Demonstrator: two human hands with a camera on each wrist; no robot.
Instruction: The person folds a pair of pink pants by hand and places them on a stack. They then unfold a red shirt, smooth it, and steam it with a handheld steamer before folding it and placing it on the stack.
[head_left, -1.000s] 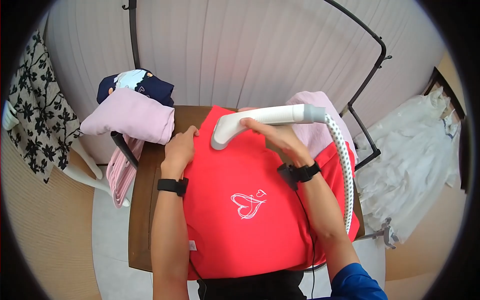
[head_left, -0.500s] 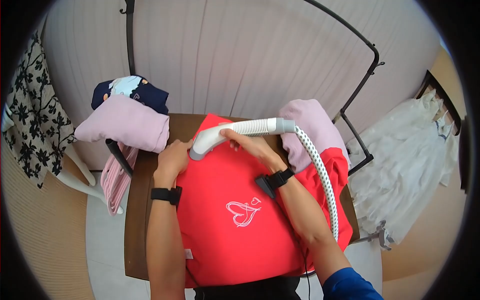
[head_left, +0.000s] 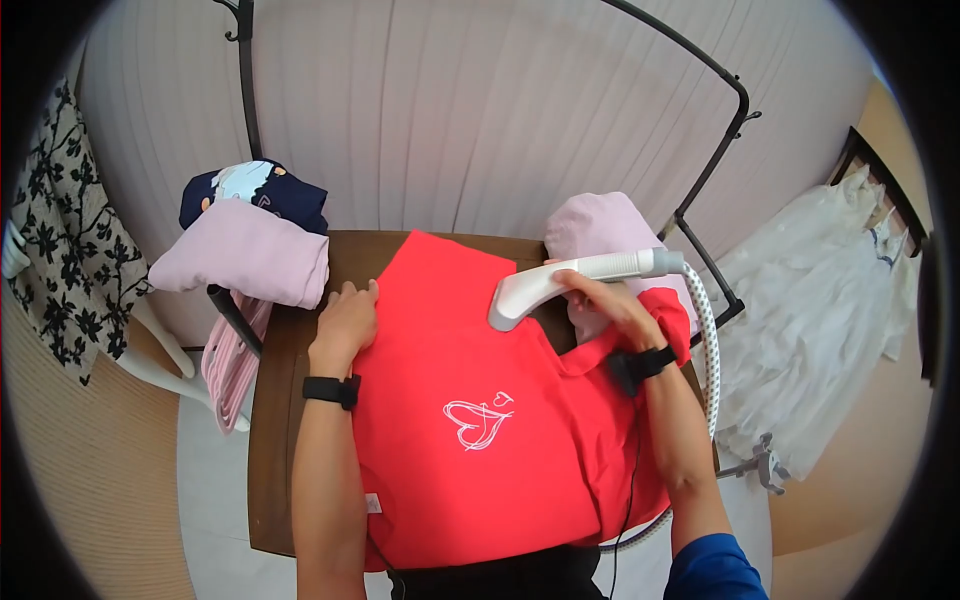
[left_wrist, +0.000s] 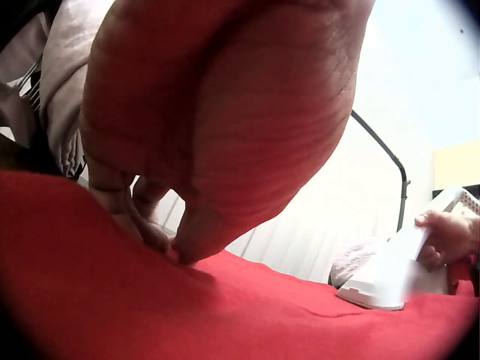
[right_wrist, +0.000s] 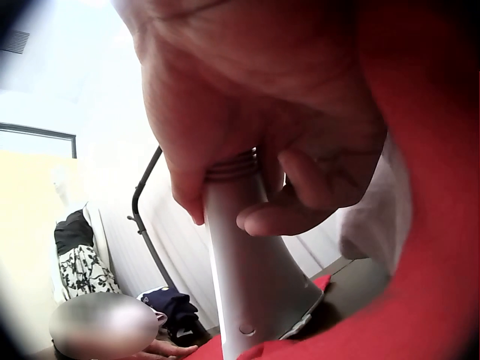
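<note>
A red top (head_left: 430, 350) with a white heart print lies spread over the brown wooden board (head_left: 275, 480). At its left edge, my left hand (head_left: 345, 325) pinches the fabric between thumb and fingers, seen close up in the left wrist view. My right hand (head_left: 615, 310) grips the handle of a white garment steamer (head_left: 530, 292) with a ribbed neck and a dotted hose (head_left: 712, 350). The steamer's head rests on the upper right part of the top, near the collar end. The fabric bunches in folds under the right forearm.
Folded pink cloth (head_left: 245, 250) and a navy printed garment (head_left: 290, 200) sit at the back left. More pink cloth (head_left: 595, 225) lies at the back right. A black rack frame (head_left: 740, 110) stands behind; a white dress (head_left: 810, 300) hangs right, a floral skirt (head_left: 70, 240) left.
The steamer first went left toward my left hand, then swept back right across the top, with the hose following. My left hand has stayed at the left edge.
</note>
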